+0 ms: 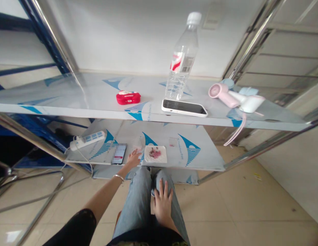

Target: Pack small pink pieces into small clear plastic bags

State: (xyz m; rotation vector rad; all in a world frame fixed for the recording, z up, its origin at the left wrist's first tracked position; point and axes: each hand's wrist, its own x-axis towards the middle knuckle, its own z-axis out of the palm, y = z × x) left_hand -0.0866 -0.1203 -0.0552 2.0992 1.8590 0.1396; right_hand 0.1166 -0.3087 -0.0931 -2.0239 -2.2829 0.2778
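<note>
My left hand (133,159) reaches over the lower shelf with its fingers stretched out. Its fingertips are close to a small clear plastic piece (137,144); whether they touch it I cannot tell. Right of that hand lies a white square tray (147,158) with a heap of small pink and dark bits (155,153) in it. A phone (119,153) with a lit, partly blurred screen is on the left of the hand. On my right knee, my right hand (163,201) rests flat, fingers spread, holding nothing.
The upper shelf (92,102) carries a red case (128,98), a clear bottle (181,58), a white-edged phone (184,107) and small pink and white handheld fans (234,97). A power strip (88,140) with a cable sits on the lower shelf (210,159). A metal-legged chair (43,201) stands left.
</note>
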